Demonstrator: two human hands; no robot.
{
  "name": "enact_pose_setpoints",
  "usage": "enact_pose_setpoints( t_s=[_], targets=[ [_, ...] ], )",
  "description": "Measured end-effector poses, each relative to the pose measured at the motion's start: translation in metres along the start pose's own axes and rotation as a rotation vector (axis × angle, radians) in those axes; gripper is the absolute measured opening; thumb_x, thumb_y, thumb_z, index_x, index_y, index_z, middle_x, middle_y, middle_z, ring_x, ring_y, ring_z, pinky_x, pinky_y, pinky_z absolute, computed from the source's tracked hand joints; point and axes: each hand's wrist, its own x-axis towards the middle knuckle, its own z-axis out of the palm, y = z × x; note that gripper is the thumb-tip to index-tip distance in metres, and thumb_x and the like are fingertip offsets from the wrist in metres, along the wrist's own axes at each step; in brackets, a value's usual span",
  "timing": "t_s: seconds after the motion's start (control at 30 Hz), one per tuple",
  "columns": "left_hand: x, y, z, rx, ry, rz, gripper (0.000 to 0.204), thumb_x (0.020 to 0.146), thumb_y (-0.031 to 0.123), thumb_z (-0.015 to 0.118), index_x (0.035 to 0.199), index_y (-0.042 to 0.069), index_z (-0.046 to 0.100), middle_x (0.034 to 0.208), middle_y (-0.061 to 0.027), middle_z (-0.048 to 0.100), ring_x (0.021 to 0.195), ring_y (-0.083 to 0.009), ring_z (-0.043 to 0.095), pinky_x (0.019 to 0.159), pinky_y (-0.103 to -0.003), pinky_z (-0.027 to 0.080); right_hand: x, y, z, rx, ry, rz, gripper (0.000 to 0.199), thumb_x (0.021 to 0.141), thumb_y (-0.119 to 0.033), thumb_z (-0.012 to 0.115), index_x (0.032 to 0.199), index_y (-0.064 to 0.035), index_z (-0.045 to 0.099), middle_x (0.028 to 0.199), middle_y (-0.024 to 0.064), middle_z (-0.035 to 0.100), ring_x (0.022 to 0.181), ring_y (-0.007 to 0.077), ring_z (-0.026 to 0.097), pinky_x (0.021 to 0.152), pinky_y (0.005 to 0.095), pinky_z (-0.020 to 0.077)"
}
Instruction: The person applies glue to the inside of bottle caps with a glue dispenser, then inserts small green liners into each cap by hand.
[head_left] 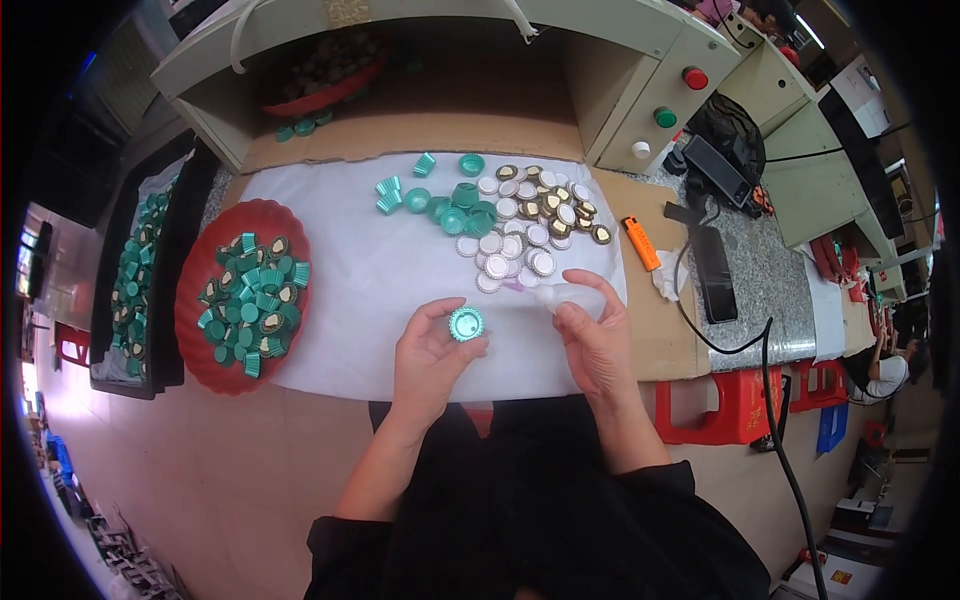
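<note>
You are pinching a green fluted cap (466, 323) only at its edge in your left hand (432, 352), while your right hand (592, 335) is closing around a small white bottle (572, 295) just beside it, so the cap is risking to slip onto the white cloth (370, 270) below.

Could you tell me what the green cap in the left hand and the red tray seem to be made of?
The green cap, held in the left hand, looks like shiny metal or metallised plastic: glinting teal, finely ribbed rim. The red tray looks like smooth moulded plastic, though that is uncertain.
</note>
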Motion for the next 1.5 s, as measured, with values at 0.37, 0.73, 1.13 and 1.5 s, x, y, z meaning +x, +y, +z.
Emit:
enact_pose_setpoints(
  t_s=[0.37,0.73,1.13,1.5],
  targets=[
    [0.011,-0.007,-0.005,-0.358,0.017,-0.102,0.037,0.088,0.019,0.043,0.117,-0.003,0.038,0.102,-0.0114,0.052,0.088,-0.0167,0.051,0.076,-0.025,0.043,-0.005,0.010,0.013,-0.403,-0.160,-0.424,0.022,0.084,-0.011,0.048,0.100,0.0010,0.040,0.093,0.0119,0.047,0.073,0.0152,0.048,0.064,0.0251,0.0411],
    [0.012,-0.003,-0.003,-0.379,0.010,-0.156,0.040,0.086,0.022,0.046,0.116,-0.004,0.038,0.105,-0.0125,0.051,0.091,-0.0156,0.050,0.083,-0.025,0.040,0.001,0.020,0.014,-0.832,-0.217,-0.823,0.027,0.076,-0.007,0.060,0.098,0.0013,0.046,0.083,0.0130,0.050,0.071,0.0203,0.048,0.061,0.0262,0.0400],
    [0.012,-0.004,-0.005,-0.385,-0.010,-0.148,0.039,0.087,0.021,0.045,0.116,-0.005,0.038,0.104,-0.0121,0.051,0.092,-0.0157,0.051,0.083,-0.025,0.041,0.004,0.020,0.014,-0.893,-0.213,-0.823,0.027,0.074,-0.006,0.060,0.096,0.0013,0.046,0.081,0.0131,0.049,0.068,0.0211,0.048,0.058,0.0265,0.0398],
    [0.012,-0.007,-0.001,-0.359,0.014,-0.107,0.034,0.084,0.012,0.050,0.113,-0.004,0.042,0.102,-0.0104,0.052,0.093,-0.0171,0.051,0.085,-0.029,0.040,0.005,-0.005,0.018,-1.033,-0.241,-0.824,0.026,0.074,-0.006,0.061,0.093,0.0011,0.045,0.077,0.0135,0.047,0.065,0.0248,0.047,0.054,0.0295,0.0394]
  ],
)
